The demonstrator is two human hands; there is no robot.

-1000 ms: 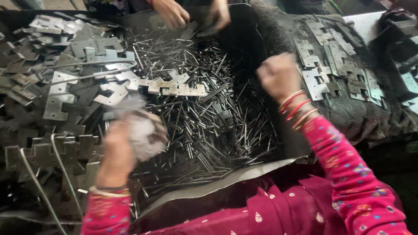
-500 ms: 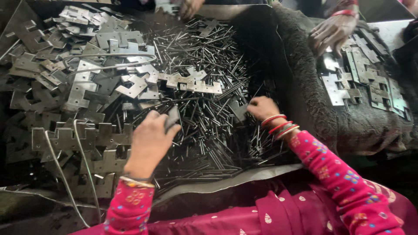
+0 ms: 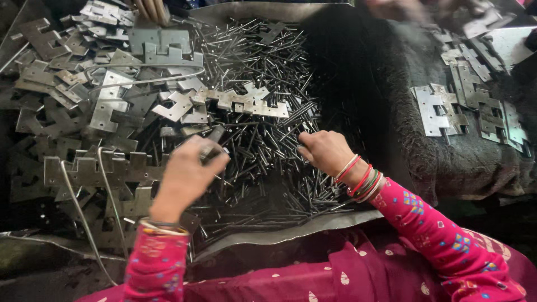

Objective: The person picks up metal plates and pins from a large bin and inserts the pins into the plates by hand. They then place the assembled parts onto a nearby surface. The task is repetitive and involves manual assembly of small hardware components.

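Observation:
My left hand (image 3: pixel 187 173) is closed around a grey metal hinge leaf (image 3: pixel 206 146), held just above the heap of loose hinge leaves (image 3: pixel 106 106) on the left. My right hand (image 3: pixel 324 151) rests on the pile of thin steel pins (image 3: pixel 263 140) in the middle, its fingertips pinched down among the pins. Whether a pin is between the fingers is hidden. Both sleeves are pink with a pattern, and bangles ring the right wrist.
A dark cloth mound (image 3: pixel 447 162) on the right carries several assembled hinges (image 3: pixel 442 112). Bent wire loops (image 3: pixel 84 207) lie over the leaves at lower left. Another person's hand (image 3: pixel 151 8) works at the top edge, and a second, blurred hand (image 3: pixel 408 8) moves at top right.
My left hand has drawn closer to the pin pile with the leaf in it. My right hand came down from the cloth mound onto the pins. The view shifted.

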